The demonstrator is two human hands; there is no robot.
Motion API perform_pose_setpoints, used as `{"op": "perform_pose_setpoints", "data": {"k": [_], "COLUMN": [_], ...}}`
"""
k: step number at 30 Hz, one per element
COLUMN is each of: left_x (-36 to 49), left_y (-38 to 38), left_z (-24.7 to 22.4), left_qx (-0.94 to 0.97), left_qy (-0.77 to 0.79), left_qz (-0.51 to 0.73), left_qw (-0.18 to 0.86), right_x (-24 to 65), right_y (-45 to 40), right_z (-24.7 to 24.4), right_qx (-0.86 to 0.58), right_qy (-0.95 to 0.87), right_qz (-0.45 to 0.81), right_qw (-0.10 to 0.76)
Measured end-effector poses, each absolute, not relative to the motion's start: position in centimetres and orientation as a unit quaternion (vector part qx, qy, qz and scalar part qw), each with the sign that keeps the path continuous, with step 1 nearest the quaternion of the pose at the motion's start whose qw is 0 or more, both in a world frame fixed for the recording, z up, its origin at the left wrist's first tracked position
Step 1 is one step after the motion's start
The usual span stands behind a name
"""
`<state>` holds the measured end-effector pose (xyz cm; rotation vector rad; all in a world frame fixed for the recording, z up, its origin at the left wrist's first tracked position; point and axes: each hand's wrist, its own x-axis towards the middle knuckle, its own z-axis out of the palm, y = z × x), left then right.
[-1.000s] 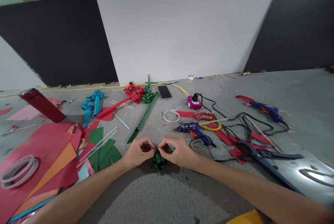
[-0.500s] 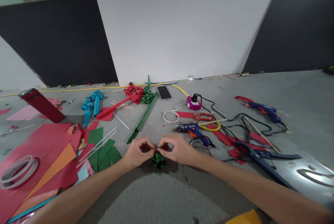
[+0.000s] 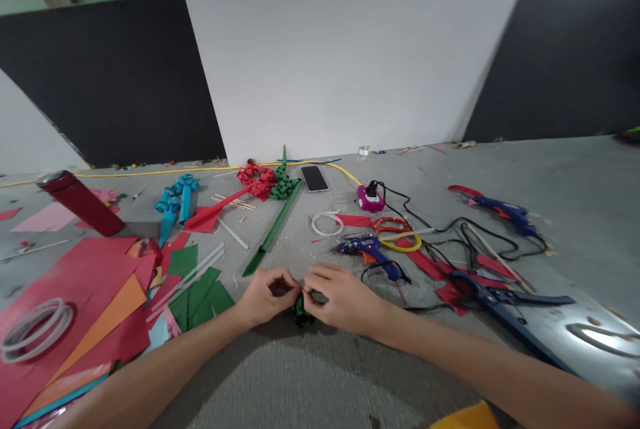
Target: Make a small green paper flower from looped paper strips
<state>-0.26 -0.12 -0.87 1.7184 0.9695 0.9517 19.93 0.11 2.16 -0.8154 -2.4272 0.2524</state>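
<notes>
My left hand [image 3: 268, 296] and my right hand [image 3: 343, 297] meet low in the middle, each with thumb and fingers pinched on a small dark green folded-paper piece [image 3: 301, 315]. Fingertips cover its top, so its full shape is hidden. Just beyond lies a long green paper stem [image 3: 278, 226] with a green folded-paper cluster [image 3: 284, 184] at its far end. A red paper flower [image 3: 257, 179] rests beside that cluster. To the right of my hands is a blue glue gun [image 3: 370, 249]. Cut green paper squares [image 3: 203, 299] are spread left of my left hand.
Red paper sheets [image 3: 85, 282] with coiled white tubing [image 3: 37, 330] cover the left, near a red bottle [image 3: 80, 202]. A phone [image 3: 315, 178] and a purple power adapter [image 3: 371, 198] lie farther back. Cords, a second glue gun [image 3: 507, 213] and blue-handled cutters [image 3: 500, 309] occupy the right.
My right fingers have shifted slightly and curled further over the green paper piece, covering more of it. Both hands stay in nearly the same place; the surrounding things have not moved.
</notes>
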Motion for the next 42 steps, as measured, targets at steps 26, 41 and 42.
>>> {"op": "perform_pose_setpoints", "data": {"k": [26,41,42], "left_x": [-0.6,-0.6,-0.6], "left_y": [0.5,-0.4,-0.5], "left_z": [-1.1,0.1,0.2], "left_qx": [0.65,0.688,0.692], "left_qy": [0.376,0.314,0.312], "left_qz": [0.36,0.365,0.365], "left_qw": [0.553,0.543,0.539], "right_x": [19.8,19.9,20.0], "right_y": [0.5,0.6,0.7], "right_z": [3.9,3.6,3.5], "right_qx": [-0.406,-0.401,-0.406], "right_qy": [-0.821,-0.846,-0.841], "right_qz": [0.335,0.248,0.242], "right_qw": [0.223,0.247,0.263]}}
